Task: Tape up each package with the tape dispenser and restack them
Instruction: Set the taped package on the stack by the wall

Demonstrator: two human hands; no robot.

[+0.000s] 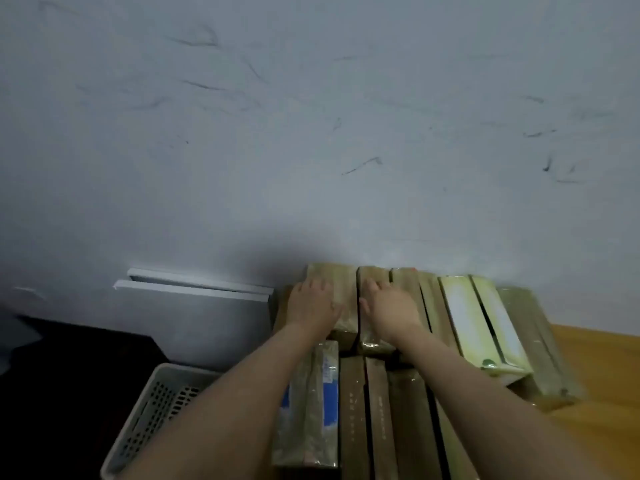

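The tape-wrapped, olive-brown rectangular packages (346,282) lie in tight rows at the far left corner of the wooden worktop (609,362), the far row hard against the grey wall. A nearer row runs back toward me, including a package with a blue-and-white label (323,389). Further right sit two pale packages with white labels (464,313).

The risk I see is the slick film. If I press or slide unevenly, a package could skate on its neighbour and throw the row out of line. The outermost ones lie close to the left edge, so a shove that way could tip one off into the grey perforated plastic basket (156,403) below. The right end of the stack already looks splayed and could slump further.

My left hand (311,303) lies flat, fingers straight, palm down on the far row's leftmost package. My right hand (391,306) lies the same way on the package just beside it. Neither grips anything. I can't see the tape dispenser.
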